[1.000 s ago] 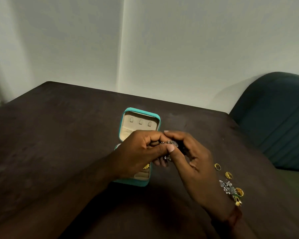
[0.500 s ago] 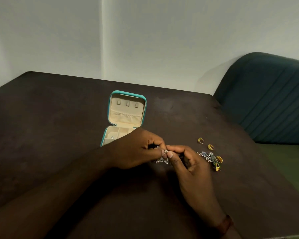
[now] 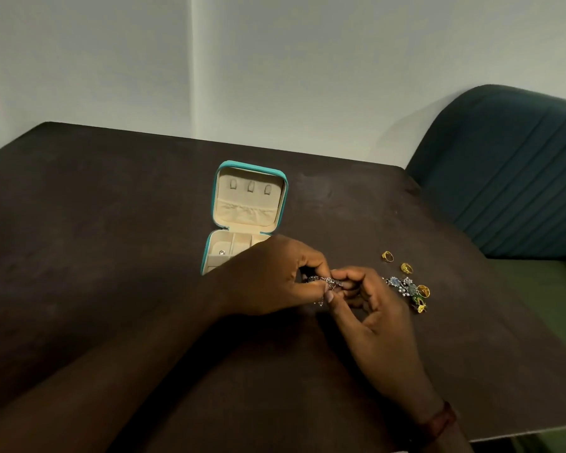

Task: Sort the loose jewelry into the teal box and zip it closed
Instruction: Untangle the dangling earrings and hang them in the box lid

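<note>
On a dark counter against a pale wall, left grip and right grip both pinch a silver chain beside the open teal box; loose rings lie rightward, near a dark teal chair.

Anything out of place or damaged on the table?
Nothing stands out. The teal box lies open; left hand and right hand pinch a silver chain; gold rings and a beaded cluster lie loose on the table, not yet sorted.
</note>
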